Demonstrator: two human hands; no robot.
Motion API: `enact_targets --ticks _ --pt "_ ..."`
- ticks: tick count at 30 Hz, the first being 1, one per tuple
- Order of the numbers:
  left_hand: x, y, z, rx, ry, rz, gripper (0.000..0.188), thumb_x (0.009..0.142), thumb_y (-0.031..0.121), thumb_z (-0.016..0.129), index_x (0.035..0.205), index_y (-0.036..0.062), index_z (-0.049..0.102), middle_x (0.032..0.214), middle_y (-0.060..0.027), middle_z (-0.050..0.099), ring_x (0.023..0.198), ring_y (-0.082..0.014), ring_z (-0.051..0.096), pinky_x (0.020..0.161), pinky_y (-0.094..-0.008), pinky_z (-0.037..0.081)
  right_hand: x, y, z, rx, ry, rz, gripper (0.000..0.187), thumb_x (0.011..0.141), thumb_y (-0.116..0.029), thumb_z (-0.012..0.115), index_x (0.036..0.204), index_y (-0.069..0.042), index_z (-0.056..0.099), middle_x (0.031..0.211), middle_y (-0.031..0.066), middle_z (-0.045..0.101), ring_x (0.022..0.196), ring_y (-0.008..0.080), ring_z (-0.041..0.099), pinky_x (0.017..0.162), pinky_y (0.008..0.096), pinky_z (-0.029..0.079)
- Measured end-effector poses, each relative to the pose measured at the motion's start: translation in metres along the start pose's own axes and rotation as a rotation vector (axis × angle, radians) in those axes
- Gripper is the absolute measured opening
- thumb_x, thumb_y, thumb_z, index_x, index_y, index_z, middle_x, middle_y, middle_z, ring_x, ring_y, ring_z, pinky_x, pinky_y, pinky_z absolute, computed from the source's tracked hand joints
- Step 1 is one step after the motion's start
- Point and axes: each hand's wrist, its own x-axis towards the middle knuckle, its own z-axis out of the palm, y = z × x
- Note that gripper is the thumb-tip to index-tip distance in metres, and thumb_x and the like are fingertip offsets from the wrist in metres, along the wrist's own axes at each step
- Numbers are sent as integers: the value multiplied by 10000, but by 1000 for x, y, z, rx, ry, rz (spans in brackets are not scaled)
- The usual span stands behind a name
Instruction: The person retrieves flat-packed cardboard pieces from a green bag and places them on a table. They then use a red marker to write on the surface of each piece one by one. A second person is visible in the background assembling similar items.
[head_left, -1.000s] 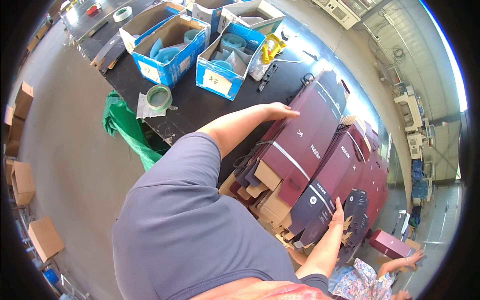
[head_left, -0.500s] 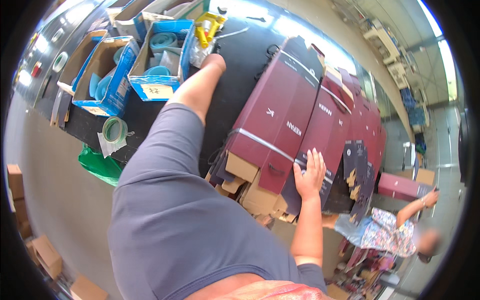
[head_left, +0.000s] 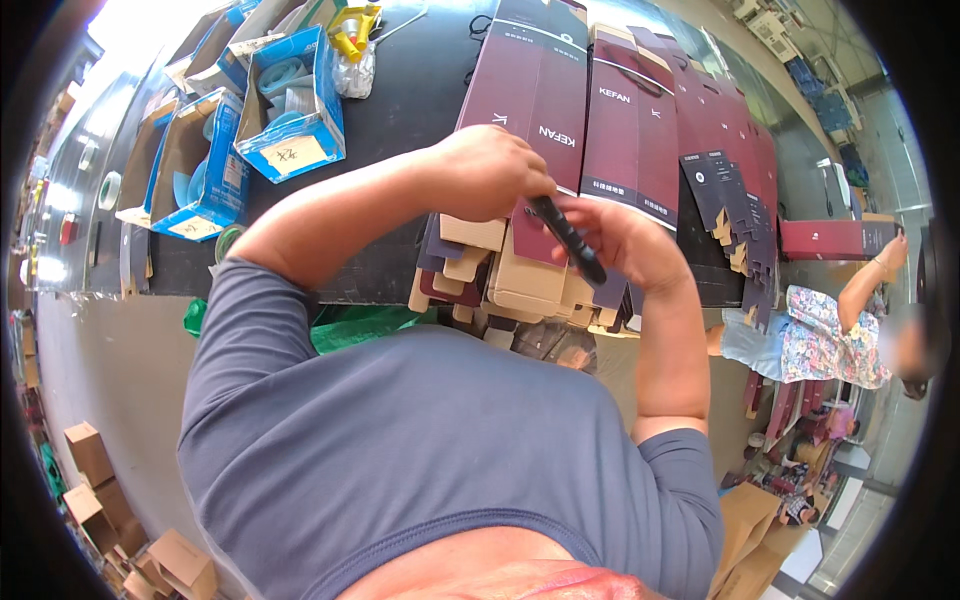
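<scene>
My left hand [head_left: 495,170] is closed on one end of a black utility knife [head_left: 568,238], which slants down to the right over the stacked cartons; its blade is not visible. Just right of the knife is my right hand [head_left: 635,238], fingers bent and apart, the tips partly behind the handle; whether they touch it is unclear. Beneath both hands lie bundles of flattened maroon and dark grey cartons [head_left: 545,85], with a second bundle [head_left: 630,120] alongside. A pale strap [head_left: 650,205] crosses them. Their brown inner flaps [head_left: 520,280] stick out at the near edge.
Blue boxes [head_left: 300,145] of light-blue rolls stand at the left on the black table [head_left: 400,255]. Behind them are yellow tape items [head_left: 352,35] and clear plastic. Loose dark card pieces [head_left: 725,200] lie at right. Another person [head_left: 815,335] holds a maroon carton [head_left: 835,240].
My left hand has come back from beside the yellow items to above the cartons, now with the black knife. My right hand has lifted off the bundle toward the knife.
</scene>
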Motion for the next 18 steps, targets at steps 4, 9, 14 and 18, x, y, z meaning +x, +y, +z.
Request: enact_targets --ticks 4,9,14,18 --pt "11 14 1 175 81 277 357 793 137 668 1149 159 665 1148 -60 672 1173 -259 580 1017 -414 425 -20 37 22 8 -38 44 407 1003 -242 524 1326 0 466 919 99 653 644 79 575 615 203 462" --pt "15 -33 30 61 107 -538 333 855 158 625 1186 129 646 1224 -125 583 1142 -300 568 981 -399 457 -28 87 22 174 234 -61 389 1008 -251 516 1306 -2 482 816 82 606 579 86 518 516 225 428" --pt "26 -29 76 84 -76 -616 192 848 144 629 1022 89 687 1145 -100 568 1129 -295 545 956 -392 480 -28 101 23 346 336 -39 267 1027 -273 449 1118 -32 520 857 122 614 542 115 483 487 256 394" --pt "27 -22 83 226 -149 -560 233 811 96 643 1039 54 667 1141 -115 567 1112 -288 545 893 -364 522 -26 101 17 549 295 75 277 1036 -292 414 1145 -58 515 883 137 614 529 128 474 495 286 396"
